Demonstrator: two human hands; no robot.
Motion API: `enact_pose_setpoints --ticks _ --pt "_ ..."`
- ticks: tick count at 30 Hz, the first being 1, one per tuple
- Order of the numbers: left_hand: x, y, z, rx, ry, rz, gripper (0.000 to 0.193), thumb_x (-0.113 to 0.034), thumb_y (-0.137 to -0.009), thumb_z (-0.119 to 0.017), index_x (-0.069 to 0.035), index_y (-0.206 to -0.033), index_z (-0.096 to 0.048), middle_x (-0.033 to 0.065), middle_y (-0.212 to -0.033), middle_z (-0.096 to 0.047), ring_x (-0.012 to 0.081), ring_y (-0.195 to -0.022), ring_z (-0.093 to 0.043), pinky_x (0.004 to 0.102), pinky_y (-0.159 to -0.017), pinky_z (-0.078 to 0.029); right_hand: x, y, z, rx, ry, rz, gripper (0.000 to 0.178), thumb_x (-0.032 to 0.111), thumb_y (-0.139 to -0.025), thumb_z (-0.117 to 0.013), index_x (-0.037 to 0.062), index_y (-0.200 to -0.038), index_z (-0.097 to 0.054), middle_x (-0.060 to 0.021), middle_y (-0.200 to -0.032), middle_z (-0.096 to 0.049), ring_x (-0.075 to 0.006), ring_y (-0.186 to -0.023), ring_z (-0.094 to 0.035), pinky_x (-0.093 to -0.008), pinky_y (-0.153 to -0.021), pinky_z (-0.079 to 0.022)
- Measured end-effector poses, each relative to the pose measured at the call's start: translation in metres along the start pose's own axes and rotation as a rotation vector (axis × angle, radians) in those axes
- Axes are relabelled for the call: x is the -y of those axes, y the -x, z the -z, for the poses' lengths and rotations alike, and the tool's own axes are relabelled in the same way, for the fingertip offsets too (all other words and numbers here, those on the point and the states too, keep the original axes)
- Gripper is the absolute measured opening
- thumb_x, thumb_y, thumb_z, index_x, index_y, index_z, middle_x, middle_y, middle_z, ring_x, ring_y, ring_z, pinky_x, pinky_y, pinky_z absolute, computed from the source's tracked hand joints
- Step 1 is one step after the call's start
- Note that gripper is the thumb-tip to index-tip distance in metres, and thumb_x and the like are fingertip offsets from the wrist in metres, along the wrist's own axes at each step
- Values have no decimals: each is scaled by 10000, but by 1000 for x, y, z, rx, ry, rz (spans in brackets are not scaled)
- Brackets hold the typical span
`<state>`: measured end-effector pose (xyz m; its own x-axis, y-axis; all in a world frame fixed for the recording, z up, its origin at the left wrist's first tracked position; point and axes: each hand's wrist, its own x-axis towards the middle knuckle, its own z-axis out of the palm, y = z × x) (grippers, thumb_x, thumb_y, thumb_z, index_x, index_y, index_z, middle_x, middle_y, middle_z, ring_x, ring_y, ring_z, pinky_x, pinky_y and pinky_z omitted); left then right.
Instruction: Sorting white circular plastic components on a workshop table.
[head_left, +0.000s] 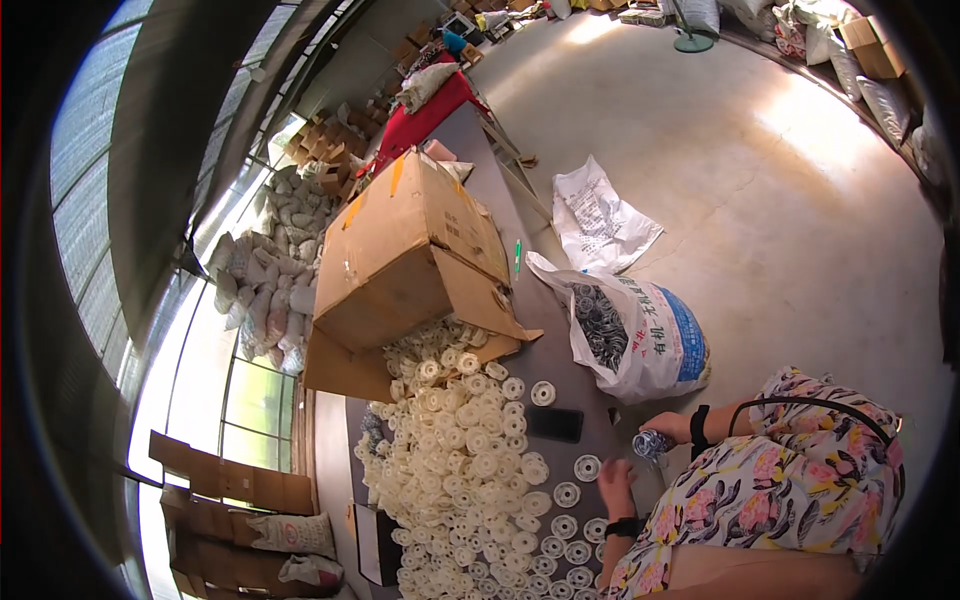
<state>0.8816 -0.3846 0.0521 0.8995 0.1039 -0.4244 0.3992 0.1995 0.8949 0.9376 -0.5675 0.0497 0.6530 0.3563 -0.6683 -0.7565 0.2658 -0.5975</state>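
Low on the right, my right hand (671, 427) is closed around a bunch of small shiny metal rings (650, 443), beside the table's edge. My left hand (616, 484) is over that edge, slightly blurred, its fingers apart and nothing visible in them. Closest to it is a white plastic wheel (587, 467) with a metal ring at its centre. Several similar wheels lie spread flat next to it. Beyond them a big heap of off-white plastic wheels (450, 470) covers the table, spilling from a tipped cardboard box (390, 250).
A black phone (554, 424) lies beside the loose wheels. Against the table's right side stands an open white sack (640, 335) of metal rings; another white sack (603, 215) lies on the floor behind. A green pen (518, 260) is near the box. Piled sacks (275, 270) line the window wall.
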Motion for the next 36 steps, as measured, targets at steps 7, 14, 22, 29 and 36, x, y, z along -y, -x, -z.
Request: enact_pose_setpoints --ticks 7,14,22,29,36 --pt "-18 17 -15 101 -83 25 605 -157 -799 -598 -21 -1267 -240 132 -1158 -460 182 -973 -506 292 -713 -462 -4 -2 -16 60 40 1 247 331 -789 -521 103 -712 -578 -21 -607 -510 -140 -492 -486 -286 -445 -426" --pt "-33 39 -7 200 -234 -32 513 -94 -745 -651 4 -1176 -391 126 -1101 -489 156 -835 -557 261 -693 -474 -16 -7 -20 160 339 68 311 396 -754 -576 92 -690 -596 -22 -616 -521 -133 -521 -504 -254 -466 -413" --pt "-18 40 -4 9 -74 -164 520 31 -732 -584 26 -1189 -334 154 -1131 -462 188 -890 -546 271 -728 -470 -9 -14 -22 500 164 -166 399 462 -701 -628 116 -894 -580 -3 -818 -571 -150 -733 -546 -304 -657 -417" --pt "-37 49 -7 92 -334 -117 469 -58 -737 -614 31 -1160 -431 104 -1036 -545 139 -878 -544 240 -710 -449 1 13 -23 381 433 -106 492 484 -700 -634 105 -1008 -565 -58 -936 -552 -171 -853 -524 -317 -689 -439" --pt "-37 54 -12 17 -321 -177 475 -150 -763 -642 59 -1139 -440 114 -1030 -562 133 -886 -547 242 -757 -436 3 20 -26 410 434 -72 436 441 -720 -636 59 -926 -594 -20 -807 -564 -121 -737 -542 -289 -626 -457"
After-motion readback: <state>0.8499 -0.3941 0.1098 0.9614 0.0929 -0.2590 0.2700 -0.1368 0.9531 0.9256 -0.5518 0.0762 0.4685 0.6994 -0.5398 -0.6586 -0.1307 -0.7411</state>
